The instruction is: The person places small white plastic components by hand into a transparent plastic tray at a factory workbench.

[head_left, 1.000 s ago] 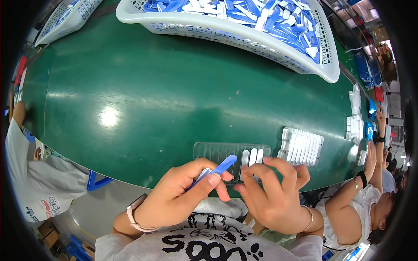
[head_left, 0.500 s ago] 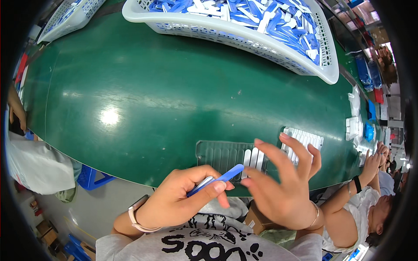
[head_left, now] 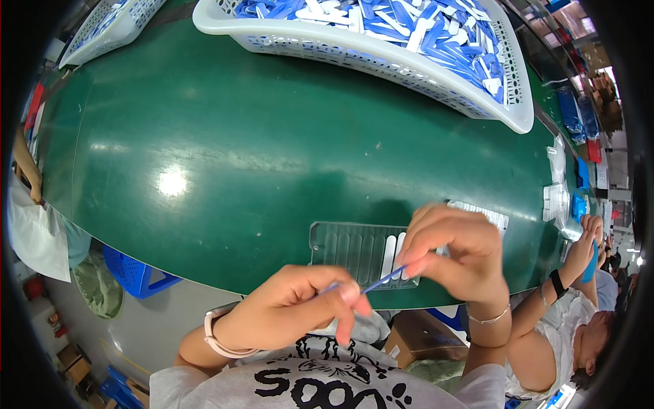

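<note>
Head view, as I look on: a person's right grip (head_left: 458, 251) pinches one end of a slim blue stick (head_left: 390, 275), its other end reaching the fingertips of the left grip (head_left: 300, 300), closed on a blue sliver (head_left: 330, 288). Just beyond both, a clear slotted tray (head_left: 340, 244) rests on a green counter (head_left: 204, 123), white sticks (head_left: 388, 255) lying in slots nearest the right grip. A second tray (head_left: 489, 214) sits partly hidden past that grip; farther ahead stands a white basket (head_left: 340, 52) heaped with blue and white pieces (head_left: 409, 27).
</note>
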Action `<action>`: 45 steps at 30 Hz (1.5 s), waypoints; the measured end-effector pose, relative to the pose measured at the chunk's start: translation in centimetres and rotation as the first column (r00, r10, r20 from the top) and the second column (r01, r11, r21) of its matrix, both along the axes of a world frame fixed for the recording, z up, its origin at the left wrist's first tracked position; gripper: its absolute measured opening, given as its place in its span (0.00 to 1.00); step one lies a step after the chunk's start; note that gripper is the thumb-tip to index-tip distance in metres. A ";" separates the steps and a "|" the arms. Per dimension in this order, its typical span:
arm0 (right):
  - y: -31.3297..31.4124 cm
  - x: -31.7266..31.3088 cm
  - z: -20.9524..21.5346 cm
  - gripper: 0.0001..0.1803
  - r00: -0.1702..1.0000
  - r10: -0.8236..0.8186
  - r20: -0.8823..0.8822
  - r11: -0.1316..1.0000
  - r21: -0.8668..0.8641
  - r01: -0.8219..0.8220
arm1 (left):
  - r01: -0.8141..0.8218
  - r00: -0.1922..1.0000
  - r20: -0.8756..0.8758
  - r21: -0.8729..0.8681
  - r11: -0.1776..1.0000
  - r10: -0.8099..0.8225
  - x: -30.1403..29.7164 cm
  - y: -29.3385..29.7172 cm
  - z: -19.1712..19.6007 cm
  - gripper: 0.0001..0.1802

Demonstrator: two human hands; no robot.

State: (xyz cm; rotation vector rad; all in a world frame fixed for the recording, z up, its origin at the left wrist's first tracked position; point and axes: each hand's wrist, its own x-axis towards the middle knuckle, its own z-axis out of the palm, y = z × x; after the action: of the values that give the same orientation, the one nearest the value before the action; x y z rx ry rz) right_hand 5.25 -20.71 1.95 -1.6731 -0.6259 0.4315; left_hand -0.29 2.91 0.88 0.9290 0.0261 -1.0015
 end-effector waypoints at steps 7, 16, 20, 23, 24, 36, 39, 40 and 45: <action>0.3 1.9 0.6 0.05 0.988 0.081 0.133 0.903 -0.429 -0.016 | -0.012 0.997 -0.073 0.062 0.998 0.017 -0.3 0.1 -0.2 0.22; 0.1 2.3 0.9 0.06 0.935 0.317 0.156 0.846 -0.492 -0.205 | -0.027 0.992 0.127 0.137 0.990 0.009 -0.6 -0.2 -0.2 0.15; 1.9 3.1 1.8 0.09 0.914 0.389 0.111 0.718 -0.658 -0.226 | -0.026 0.989 0.148 0.138 0.990 0.005 -0.7 -0.2 -0.2 0.14; 2.5 3.4 1.6 0.12 0.899 0.421 0.123 0.691 -0.685 -0.230 | -0.036 0.986 0.165 0.167 0.985 0.008 -0.7 -0.2 0.0 0.13; 2.7 3.5 1.3 0.14 0.890 0.434 0.143 0.711 -0.661 -0.241 | -0.053 0.987 0.156 0.182 0.982 0.024 -0.8 0.0 0.1 0.13; 2.5 0.1 0.9 0.16 0.983 0.182 -0.027 0.978 -0.103 -0.184 | -0.066 0.982 0.187 0.217 0.974 0.025 -0.7 0.1 0.0 0.11; 2.7 -1.5 1.1 0.10 0.993 0.099 -0.060 0.995 -0.014 -0.100 | -0.084 0.976 0.213 0.213 0.973 0.038 -0.7 0.0 0.1 0.11; 2.7 -1.8 1.1 0.10 0.998 0.005 0.059 0.998 -0.064 -0.002 | -0.088 0.969 0.245 0.215 0.973 0.034 -0.7 0.0 0.1 0.11; 2.4 -3.3 -0.6 0.12 0.817 -0.472 0.331 0.881 0.136 0.454 | -0.117 0.965 0.259 0.311 0.943 0.035 -1.2 -0.3 -0.2 0.12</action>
State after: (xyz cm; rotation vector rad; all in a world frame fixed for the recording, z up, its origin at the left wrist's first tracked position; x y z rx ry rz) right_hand 1.96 -18.28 1.39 -1.7982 -0.4561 -0.2480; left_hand -1.47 2.56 0.64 1.3430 0.0152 -0.8135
